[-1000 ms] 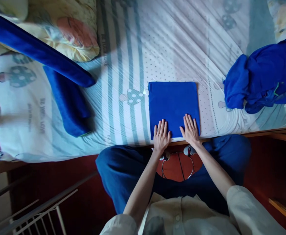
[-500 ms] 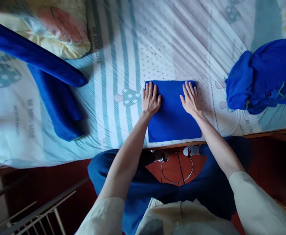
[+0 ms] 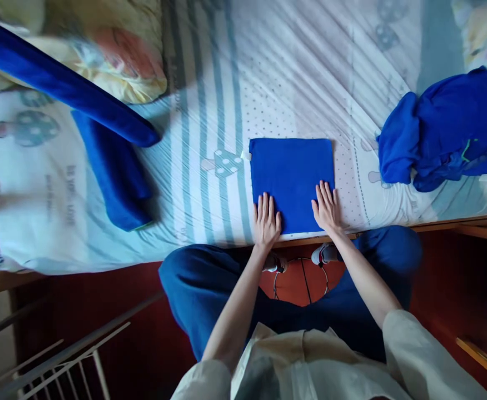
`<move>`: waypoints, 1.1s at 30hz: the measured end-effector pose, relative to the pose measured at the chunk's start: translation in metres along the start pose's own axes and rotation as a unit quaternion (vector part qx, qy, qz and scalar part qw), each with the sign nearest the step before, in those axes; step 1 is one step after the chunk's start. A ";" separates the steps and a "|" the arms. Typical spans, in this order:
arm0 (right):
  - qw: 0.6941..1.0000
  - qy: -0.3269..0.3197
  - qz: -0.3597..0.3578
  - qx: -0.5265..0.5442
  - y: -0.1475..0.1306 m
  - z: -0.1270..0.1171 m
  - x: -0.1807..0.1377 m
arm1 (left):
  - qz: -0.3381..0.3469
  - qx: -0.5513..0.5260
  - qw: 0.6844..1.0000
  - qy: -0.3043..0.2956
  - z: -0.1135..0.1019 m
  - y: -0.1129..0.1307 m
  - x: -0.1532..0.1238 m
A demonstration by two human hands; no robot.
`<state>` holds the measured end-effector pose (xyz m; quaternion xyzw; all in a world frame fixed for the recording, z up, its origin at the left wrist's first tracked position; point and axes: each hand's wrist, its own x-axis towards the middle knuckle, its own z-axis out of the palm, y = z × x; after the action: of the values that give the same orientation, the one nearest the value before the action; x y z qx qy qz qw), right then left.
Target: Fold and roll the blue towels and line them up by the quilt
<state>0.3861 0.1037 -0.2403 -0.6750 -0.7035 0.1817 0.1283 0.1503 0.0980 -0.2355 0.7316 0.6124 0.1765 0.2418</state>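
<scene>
Hands lie flat and spread, palms down, gripping nothing: the left hand (image 3: 266,221) covers the near left corner of the folded blue cloth (image 3: 292,172), and the right hand (image 3: 327,208) covers its near right corner, fingers pointing away from the body. The cloth is a neat square on the bed (image 3: 268,66). Its near edge runs just inside the wooden rail (image 3: 435,224) beneath both wrists, and its far edge lies straight beyond the fingertips. A small white tag (image 3: 246,156) juts from the far left corner, ahead of the left hand. Between the hands the cloth's surface is smooth and uncovered. Beyond the fingertips the striped sheet stretches bare and wide. Out past the right hand a strip of dotted sheet separates the cloth's right edge from a crumpled blue heap (image 3: 439,139), which sits well apart. Out past the left hand a broader band of striped sheet lies open before a blue folded pile (image 3: 116,172), with a long blue roll (image 3: 60,89) slanting across its far end and a pillow (image 3: 122,61) behind that. A white rack (image 3: 60,361) stands low on the floor, left of the left forearm.
</scene>
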 end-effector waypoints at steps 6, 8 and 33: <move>0.998 0.048 0.033 0.035 0.017 -0.005 -0.066 | -0.068 -0.028 0.996 0.057 0.000 -0.014 -0.062; 0.992 0.095 0.075 0.044 0.023 -0.004 -0.077 | -0.103 -0.047 0.990 0.089 -0.002 -0.020 -0.061; 0.827 0.054 0.394 0.397 0.029 -0.025 -0.067 | -0.294 -0.184 0.929 0.129 -0.038 -0.019 -0.042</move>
<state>0.4269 0.0396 -0.2265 -0.7944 -0.2370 0.4436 0.3406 0.1061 0.0648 -0.2131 0.4324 0.7828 0.2997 0.3323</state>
